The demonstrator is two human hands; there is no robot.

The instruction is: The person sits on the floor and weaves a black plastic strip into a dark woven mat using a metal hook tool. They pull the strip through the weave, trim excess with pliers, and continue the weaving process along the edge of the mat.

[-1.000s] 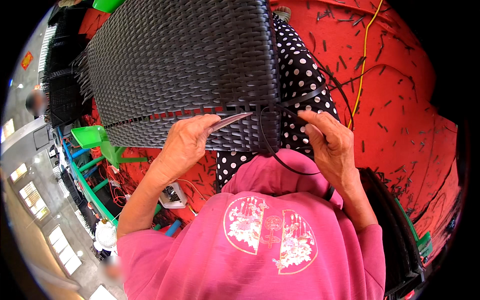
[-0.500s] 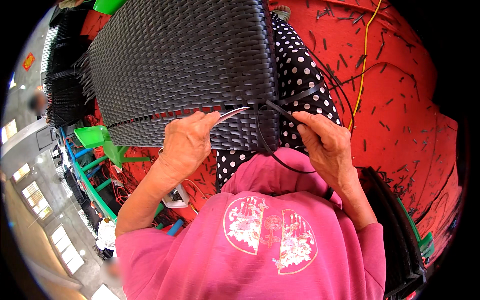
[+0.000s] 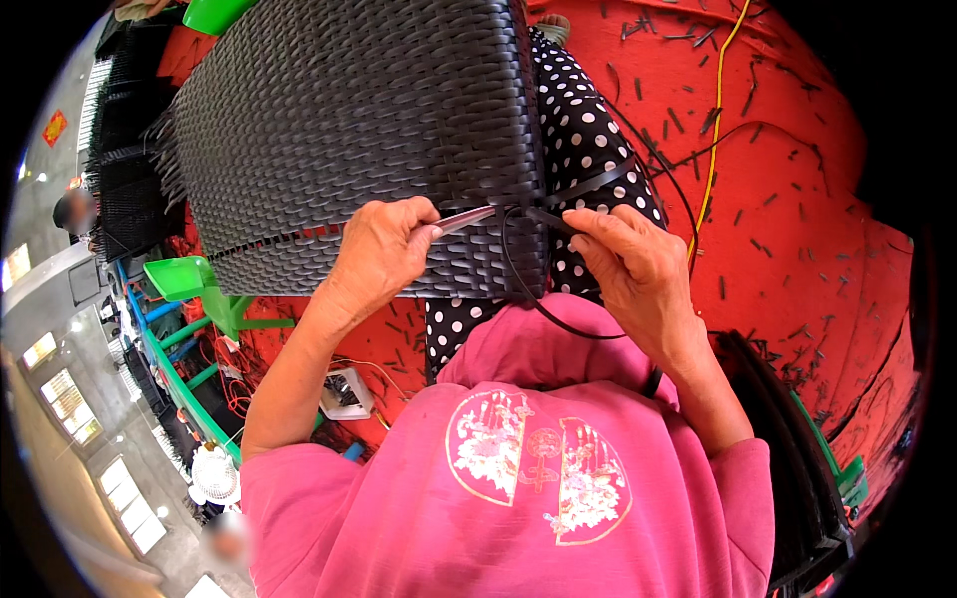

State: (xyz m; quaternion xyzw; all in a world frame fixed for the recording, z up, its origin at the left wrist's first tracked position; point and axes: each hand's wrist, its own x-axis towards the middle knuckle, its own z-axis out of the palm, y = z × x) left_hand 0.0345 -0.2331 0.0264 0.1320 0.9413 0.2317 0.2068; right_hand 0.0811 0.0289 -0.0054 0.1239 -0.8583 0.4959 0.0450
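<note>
A large panel of woven black plastic rattan (image 3: 349, 110) rests across my lap, its right edge by my polka-dot trousers. Over its near part, my left hand (image 3: 384, 244) is closed on a slim, pale metal tool (image 3: 467, 220) tapering to a point. The tool's tip lies against the weave close to the right edge. Just beyond that edge, my right hand (image 3: 638, 264) pinches a flat black rattan strip (image 3: 551, 221), whose far end meets the weave near the tip. A thin black strand (image 3: 558, 324) loops below, between panel and right hand.
Red floor covering (image 3: 797, 199) carries scattered black offcuts and a yellow cable (image 3: 720, 100). A green plastic stool (image 3: 224, 299) stands left of the panel. Dark woven pieces (image 3: 773, 439) are stacked at my lower right. Farther left are a white fan (image 3: 214, 476) and other people.
My right hand has moved slightly left, bringing the strip closer to the tool's tip. The tool has turned in my left hand, which now covers more of the slit in the weave.
</note>
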